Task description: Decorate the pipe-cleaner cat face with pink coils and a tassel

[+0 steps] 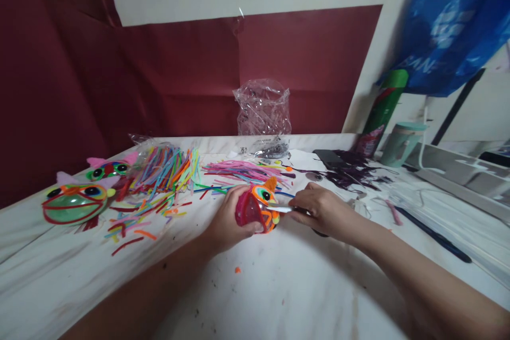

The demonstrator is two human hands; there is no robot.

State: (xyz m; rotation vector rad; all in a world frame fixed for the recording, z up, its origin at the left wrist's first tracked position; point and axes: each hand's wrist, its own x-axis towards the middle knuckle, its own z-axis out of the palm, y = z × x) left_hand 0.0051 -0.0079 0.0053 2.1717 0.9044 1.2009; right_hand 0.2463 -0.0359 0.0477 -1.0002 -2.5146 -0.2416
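My left hand (227,220) is wrapped round a pink, round craft animal (255,208) with an orange ear and big ringed eyes, held just above the white table (279,287). My right hand (319,211) is closed on a thin pale stick-like tool (281,209) whose tip touches the animal's face. Something dark under the right hand is mostly hidden.
Two finished craft animals lie at the left: a green one (75,203) and a smaller one (109,169). Piles of coloured pipe-cleaner pieces (163,175) and pink strips (243,171) lie behind. A clear plastic bag (263,107), purple strands (354,172), a green can (382,111), a cup (402,143) stand at the back right.
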